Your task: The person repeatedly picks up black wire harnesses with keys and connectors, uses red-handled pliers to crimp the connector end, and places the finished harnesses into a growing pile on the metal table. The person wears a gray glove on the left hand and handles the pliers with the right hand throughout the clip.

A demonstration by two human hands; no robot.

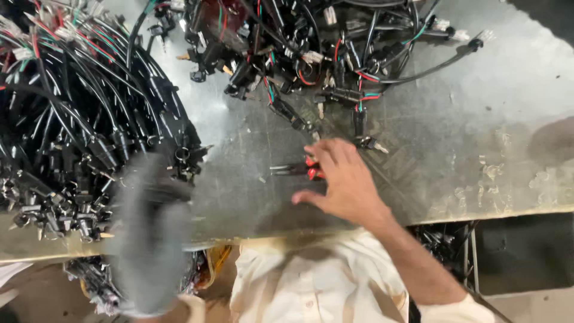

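My right hand (341, 179) lies flat over a pair of red-handled pliers (298, 170) on the grey metal bench (454, 125), fingers spread on the handles, not closed around them. The pliers' metal jaws stick out to the left of my fingers. My left hand (149, 233) wears a grey glove and is badly blurred; it hovers at the near edge of the bench beside a big heap of black cables (78, 119). Whether it holds a cable I cannot make out.
A second pile of black wire harnesses with red and green leads (311, 48) fills the far middle of the bench. One loose connector (368, 143) lies just beyond my right hand. More cables hang below the bench edge (89, 278).
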